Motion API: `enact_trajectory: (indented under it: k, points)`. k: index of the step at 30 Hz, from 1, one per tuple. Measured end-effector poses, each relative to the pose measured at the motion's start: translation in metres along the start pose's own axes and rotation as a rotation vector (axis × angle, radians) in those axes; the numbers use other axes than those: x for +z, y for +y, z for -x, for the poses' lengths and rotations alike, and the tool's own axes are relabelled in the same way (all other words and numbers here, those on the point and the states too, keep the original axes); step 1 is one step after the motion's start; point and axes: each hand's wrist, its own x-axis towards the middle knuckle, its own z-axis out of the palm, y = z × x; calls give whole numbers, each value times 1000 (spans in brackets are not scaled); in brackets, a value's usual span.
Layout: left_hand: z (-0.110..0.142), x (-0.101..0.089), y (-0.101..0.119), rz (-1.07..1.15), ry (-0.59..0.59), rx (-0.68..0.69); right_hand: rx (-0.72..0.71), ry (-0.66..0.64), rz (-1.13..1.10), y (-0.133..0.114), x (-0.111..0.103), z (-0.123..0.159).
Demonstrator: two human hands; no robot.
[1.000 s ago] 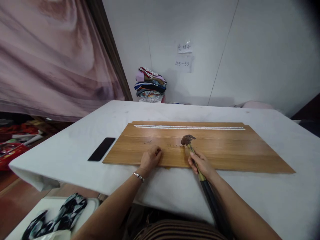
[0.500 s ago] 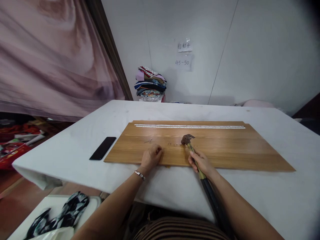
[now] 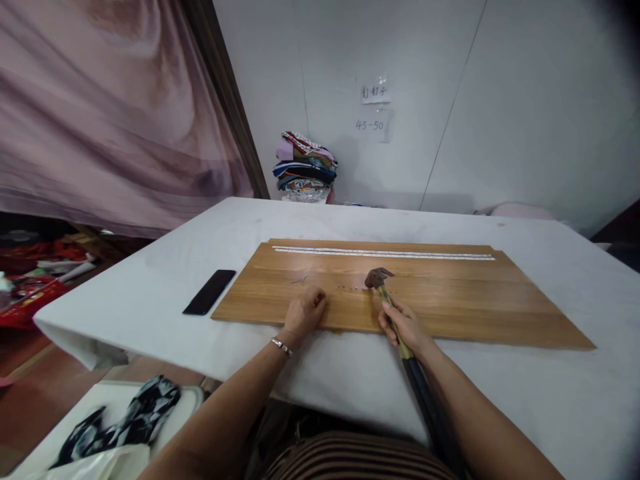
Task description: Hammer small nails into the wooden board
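My right hand is wrapped round the upper handle of a claw hammer. The hammer's rusty head is over the middle of a wooden board, and its black grip runs back along my forearm. My left hand rests at the board's near side, its fingers pinched; anything between them is too small to make out. Just beyond it lie a few loose nails. Between my hands and the board's far side runs a row of small nail heads, partly hidden by the hammer.
Two white measuring strips lie along the board's far edge. A black phone is left of the board on the white-covered table. Folded clothes are stacked by the wall. A stool with patterned cloth stands at lower left.
The view has shifted slightly. Both hands and the hammer keep nearly the same places over the board.
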Motion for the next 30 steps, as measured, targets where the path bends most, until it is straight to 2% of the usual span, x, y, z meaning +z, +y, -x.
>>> enact_trajectory:
  k: [20, 30]
  points:
    - [-2, 3, -3, 2, 21, 36, 5, -10, 18, -4, 1, -1]
    - [-1, 2, -4, 13, 38, 74, 2, 1, -15, 2, 0, -2]
